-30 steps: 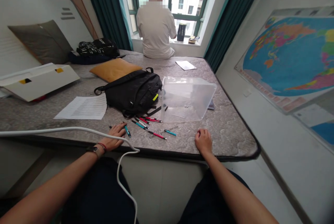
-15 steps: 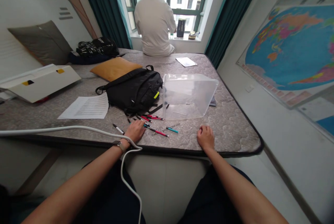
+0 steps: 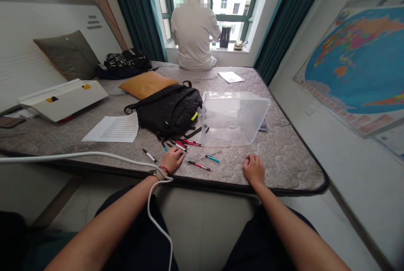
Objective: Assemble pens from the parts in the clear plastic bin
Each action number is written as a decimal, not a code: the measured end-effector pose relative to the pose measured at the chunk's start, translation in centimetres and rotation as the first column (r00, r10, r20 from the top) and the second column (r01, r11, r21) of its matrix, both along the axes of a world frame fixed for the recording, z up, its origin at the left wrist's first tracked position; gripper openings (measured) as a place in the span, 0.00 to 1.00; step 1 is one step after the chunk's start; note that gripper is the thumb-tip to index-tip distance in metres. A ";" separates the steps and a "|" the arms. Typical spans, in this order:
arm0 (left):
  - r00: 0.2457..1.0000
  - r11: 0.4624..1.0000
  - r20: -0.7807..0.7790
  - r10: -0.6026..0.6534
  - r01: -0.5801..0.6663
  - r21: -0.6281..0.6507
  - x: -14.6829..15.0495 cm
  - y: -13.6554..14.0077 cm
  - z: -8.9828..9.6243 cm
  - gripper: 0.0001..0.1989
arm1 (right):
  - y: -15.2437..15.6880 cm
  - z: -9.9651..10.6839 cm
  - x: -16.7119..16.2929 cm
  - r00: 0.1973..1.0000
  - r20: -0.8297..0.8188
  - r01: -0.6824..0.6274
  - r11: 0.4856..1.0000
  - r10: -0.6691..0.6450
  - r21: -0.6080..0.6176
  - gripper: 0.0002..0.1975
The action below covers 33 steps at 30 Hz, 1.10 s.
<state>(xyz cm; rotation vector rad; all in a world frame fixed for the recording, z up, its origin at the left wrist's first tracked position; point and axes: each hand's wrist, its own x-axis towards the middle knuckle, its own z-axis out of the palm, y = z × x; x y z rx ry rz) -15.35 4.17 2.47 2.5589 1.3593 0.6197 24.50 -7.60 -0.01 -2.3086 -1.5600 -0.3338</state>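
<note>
My left hand (image 3: 172,159) rests low over the mattress (image 3: 227,174), at the near edge of a loose pile of pens. Its fingers are drawn together and point right; whatever they grip is hidden. Beyond the fingertips lie several red pens (image 3: 189,142). A red and black pen (image 3: 199,165) and a teal pen (image 3: 212,158) lie to the right. On the left is a white and black pen (image 3: 150,155). My right hand (image 3: 254,168) sits curled on the mattress near its front edge, with nothing visible in it.
A clear plastic bin (image 3: 235,115) lies beyond the pens, beside a black backpack (image 3: 170,111). A printed sheet (image 3: 112,129) is at left. A white cable (image 3: 94,154) crosses my left wrist. A person (image 3: 195,37) sits by the window.
The view has swung slightly left, so everything sits further right. My left hand has drawn back slightly from the pile, and a teal pen shows behind it. My right hand stays curled in place.
</note>
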 end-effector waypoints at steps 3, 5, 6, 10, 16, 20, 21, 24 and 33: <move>0.998 0.999 -0.040 0.041 -0.042 -0.016 0.4 -0.4 0.3 0.08 | 0.0 0.1 0.0 1.000 -0.011 -0.002 1.000 0.002 0.000 0.07; 0.997 0.997 -0.049 0.062 -0.064 -0.031 0.5 -0.5 0.5 0.08 | 0.0 0.1 -0.1 1.000 -0.023 -0.005 1.000 0.005 0.002 0.07; 0.997 0.997 -0.048 0.066 -0.068 -0.039 0.4 -0.5 0.6 0.08 | 0.0 0.1 -0.1 1.000 -0.028 -0.006 1.000 0.006 0.002 0.07; 0.998 0.997 -0.038 0.052 -0.054 -0.060 0.4 -0.5 0.7 0.08 | 0.1 0.0 0.0 1.000 -0.020 -0.006 1.000 0.006 0.004 0.08; 0.996 0.997 -0.050 0.075 -0.077 -0.025 0.6 -0.5 0.2 0.08 | 0.0 0.0 0.0 1.000 0.004 0.000 1.000 0.000 -0.005 0.07; 0.998 0.997 -0.031 0.056 -0.057 -0.045 0.5 -0.1 0.4 0.09 | 0.1 -0.2 0.0 1.000 0.000 0.006 1.000 -0.006 0.008 0.06; 0.998 0.996 -0.019 0.062 -0.063 -0.056 0.6 0.1 0.6 0.09 | 0.1 -0.2 0.1 1.000 -0.004 0.006 1.000 -0.006 0.011 0.06; 0.989 0.987 0.016 0.146 -0.145 -0.073 1.4 0.7 1.0 0.15 | 0.1 -0.3 0.0 1.000 -0.018 0.001 1.000 -0.001 0.017 0.06; 0.956 0.964 -0.136 0.260 -0.264 -0.015 3.5 0.5 1.4 0.13 | 0.0 -0.1 0.0 0.999 -0.034 -0.002 1.000 0.002 0.018 0.06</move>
